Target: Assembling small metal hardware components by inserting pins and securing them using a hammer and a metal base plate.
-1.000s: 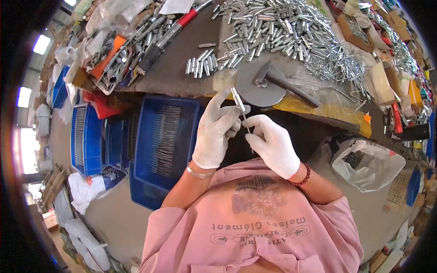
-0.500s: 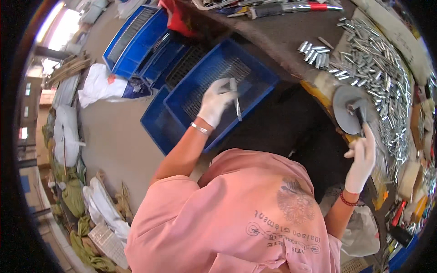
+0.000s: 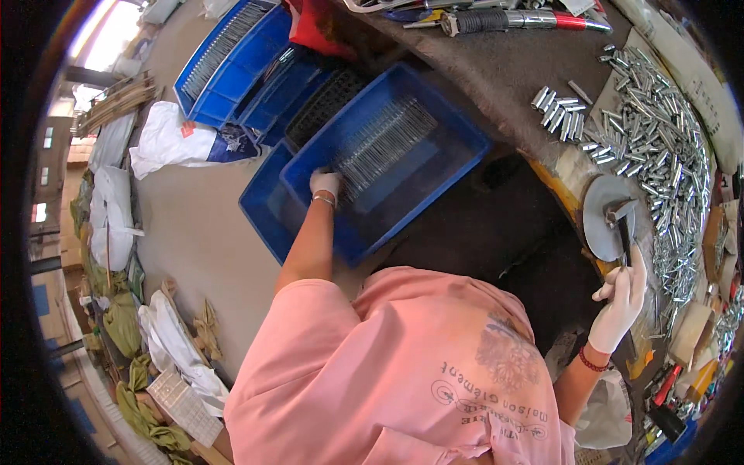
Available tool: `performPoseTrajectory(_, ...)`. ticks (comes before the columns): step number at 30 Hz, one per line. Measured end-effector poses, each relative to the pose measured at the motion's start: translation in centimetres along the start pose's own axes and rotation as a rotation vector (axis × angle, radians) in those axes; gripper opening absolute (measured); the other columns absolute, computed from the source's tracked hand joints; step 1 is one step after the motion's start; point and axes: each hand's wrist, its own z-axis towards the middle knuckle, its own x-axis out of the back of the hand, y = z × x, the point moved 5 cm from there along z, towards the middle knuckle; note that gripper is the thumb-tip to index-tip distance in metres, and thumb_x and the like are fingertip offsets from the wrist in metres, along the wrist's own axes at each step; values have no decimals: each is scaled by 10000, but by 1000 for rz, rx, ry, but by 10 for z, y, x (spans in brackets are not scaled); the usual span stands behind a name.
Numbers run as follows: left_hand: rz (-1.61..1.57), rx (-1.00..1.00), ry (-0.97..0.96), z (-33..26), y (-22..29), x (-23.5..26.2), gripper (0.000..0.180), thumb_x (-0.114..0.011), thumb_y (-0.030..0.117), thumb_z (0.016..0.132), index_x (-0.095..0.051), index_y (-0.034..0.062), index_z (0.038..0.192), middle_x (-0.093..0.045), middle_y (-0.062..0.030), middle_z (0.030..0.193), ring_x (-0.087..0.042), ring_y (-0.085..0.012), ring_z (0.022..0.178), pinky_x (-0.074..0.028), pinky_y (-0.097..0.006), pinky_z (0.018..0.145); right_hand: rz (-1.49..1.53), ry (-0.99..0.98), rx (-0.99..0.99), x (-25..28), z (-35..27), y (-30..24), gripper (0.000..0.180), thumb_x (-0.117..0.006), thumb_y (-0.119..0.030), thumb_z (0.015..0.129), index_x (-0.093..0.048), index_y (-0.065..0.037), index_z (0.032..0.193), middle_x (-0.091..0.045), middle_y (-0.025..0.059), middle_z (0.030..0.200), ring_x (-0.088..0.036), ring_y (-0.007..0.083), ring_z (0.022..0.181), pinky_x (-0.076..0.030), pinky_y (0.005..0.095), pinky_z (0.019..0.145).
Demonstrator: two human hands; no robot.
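Note:
My left hand (image 3: 325, 184), in a white glove, reaches over the left wall of a blue bin (image 3: 434, 180). It is at the near-left end of a row of thin metal strips (image 3: 387, 143) packed side by side. Its fingers point down and are hidden, so what they hold does not show. On the right, my gloved right hand (image 3: 621, 293) grips the dark handle of a small hammer (image 3: 624, 225), index finger along the handle. The hammer's metal head rests over a round grey plate (image 3: 598, 221) at the bench edge.
A heap of shiny metal pieces (image 3: 659, 147) covers the right bench, with several short ones (image 3: 559, 112) set apart. A tool with a red band (image 3: 527, 21) lies at the back. More blue bins (image 3: 225, 66) stand far left, near a white sack (image 3: 174, 136).
My left hand has moved from above the bin, where it held a flat metal strip, down and left to the end of the row. My right hand keeps the hammer over the plate.

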Motion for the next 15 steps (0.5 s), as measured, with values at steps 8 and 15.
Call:
performPoseTrajectory(8, 65, 105, -109, -61, 94, -22, 480, -816, 280, 900, -698, -28, 1248, -760, -196, 1194, -722, -320, 1007, -582, -446, 888, 116, -44, -86, 4, -3, 9, 439, -569, 50, 986, -628, 10, 1419, -659, 51, 845, -589, 86, 601, -506, 232, 522)
performPoseTrajectory(15, -92, -93, 327, -82, 138, 35, 355, -737, 145, 978, -671, -80, 1246, -736, -226, 1234, -691, -372, 1116, -509, -435, 1028, 247, -32, -127, 12, -17, 3, 287, -593, -55, 1061, -691, 6, 1323, -702, 32, 844, -610, 63, 629, -513, 226, 576)
